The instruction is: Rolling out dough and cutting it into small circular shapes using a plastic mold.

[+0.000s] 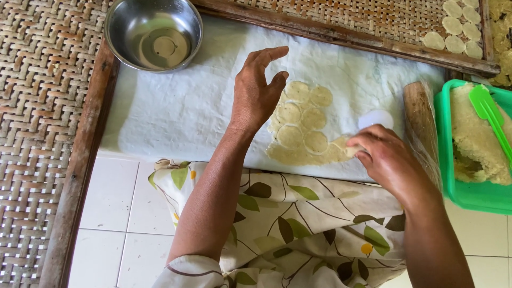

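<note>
A flat sheet of pale yellow dough (302, 128) lies on a white cloth (176, 112), scored into several round discs. My left hand (257, 90) hovers over the dough's left edge with fingers apart and nothing in it. My right hand (385, 157) pinches the scrap dough at the sheet's right end. A small round white cutter (376, 118) sits on the cloth just above my right hand.
A steel bowl (153, 33) holding a little liquid stands at the cloth's top left. A wooden rolling pin (421, 125) lies beside a green tub (466, 194) of dough with a green spatula (489, 109). Cut discs (457, 29) rest on a woven tray at top right.
</note>
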